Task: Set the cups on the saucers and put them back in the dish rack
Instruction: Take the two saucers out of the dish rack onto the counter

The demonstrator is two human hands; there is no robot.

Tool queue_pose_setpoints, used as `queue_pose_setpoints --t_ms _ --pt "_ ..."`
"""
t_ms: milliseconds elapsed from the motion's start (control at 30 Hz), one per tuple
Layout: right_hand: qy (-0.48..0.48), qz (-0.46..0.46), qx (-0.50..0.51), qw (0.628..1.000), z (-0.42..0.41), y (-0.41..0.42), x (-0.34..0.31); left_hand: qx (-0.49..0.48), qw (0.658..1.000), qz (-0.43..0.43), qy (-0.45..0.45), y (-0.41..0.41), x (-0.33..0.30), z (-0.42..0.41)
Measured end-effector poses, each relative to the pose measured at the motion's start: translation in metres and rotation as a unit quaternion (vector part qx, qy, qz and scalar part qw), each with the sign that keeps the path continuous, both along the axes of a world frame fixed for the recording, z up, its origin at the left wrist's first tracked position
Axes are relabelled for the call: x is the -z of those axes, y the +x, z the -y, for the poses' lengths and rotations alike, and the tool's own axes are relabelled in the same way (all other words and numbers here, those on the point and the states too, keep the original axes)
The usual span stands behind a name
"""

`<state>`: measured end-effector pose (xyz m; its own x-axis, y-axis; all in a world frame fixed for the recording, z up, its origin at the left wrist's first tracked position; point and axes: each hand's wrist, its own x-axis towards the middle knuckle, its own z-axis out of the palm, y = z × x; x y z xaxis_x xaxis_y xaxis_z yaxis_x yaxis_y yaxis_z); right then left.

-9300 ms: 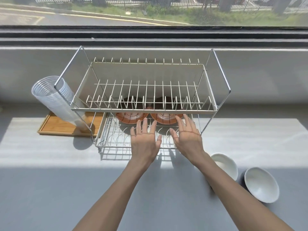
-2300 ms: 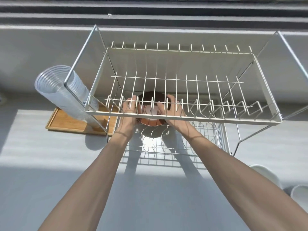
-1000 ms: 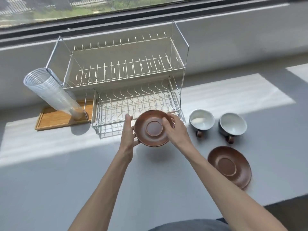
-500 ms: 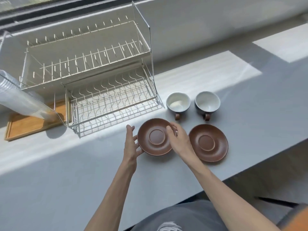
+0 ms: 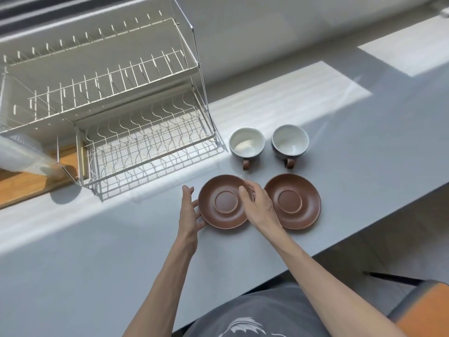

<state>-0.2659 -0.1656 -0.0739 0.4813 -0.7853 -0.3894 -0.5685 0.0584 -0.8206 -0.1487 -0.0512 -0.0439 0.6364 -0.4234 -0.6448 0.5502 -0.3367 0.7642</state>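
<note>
Two brown saucers lay side by side on the grey counter (image 5: 97, 251) in the lower middle of the frame; the left saucer (image 5: 224, 201) sat between the person's two hands, and the right saucer (image 5: 292, 201) lay just beside it, their rims close together, though the right hand hid the gap so contact could not be told. The left hand (image 5: 188, 211) stood on the left saucer's left edge, fingers spread and loosely curved with the fingertips touching the rim; the right hand (image 5: 257, 206) reached over the saucer's right edge, thumb on the upper surface and the other fingers curled round the rim; whether the saucer rested fully on the counter or was held a little above it could not be told.

Above the saucers, right of the middle of the frame, stood two cups with pale insides and dark outsides, both upright with brown handles pointing toward the bottom of the frame; the left cup (image 5: 246, 142) stood above the left saucer and the right cup (image 5: 290, 141) above the right saucer, the two near each other but apart.

The two-tier wire dish rack (image 5: 145, 132) filled the upper left of the frame, both tiers holding no crockery; at the far left a tilted stack of clear plastic cups (image 5: 21, 154) leaned over a wooden tray (image 5: 26, 183).
</note>
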Motion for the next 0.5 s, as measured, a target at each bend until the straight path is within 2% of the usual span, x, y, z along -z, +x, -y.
queue_pose_setpoints --t_ms 400,500 --pt "-0.014 -0.02 -0.049 0.998 0.0006 -0.0063 -0.0038 -0.003 0.999 0.026 0.019 -0.0048 -0.0021 0.0046" --pt "-0.017 -0.032 -0.069 0.997 0.0013 -0.007 -0.004 0.031 0.998 0.043 0.041 -0.0057 -0.0002 0.0046"
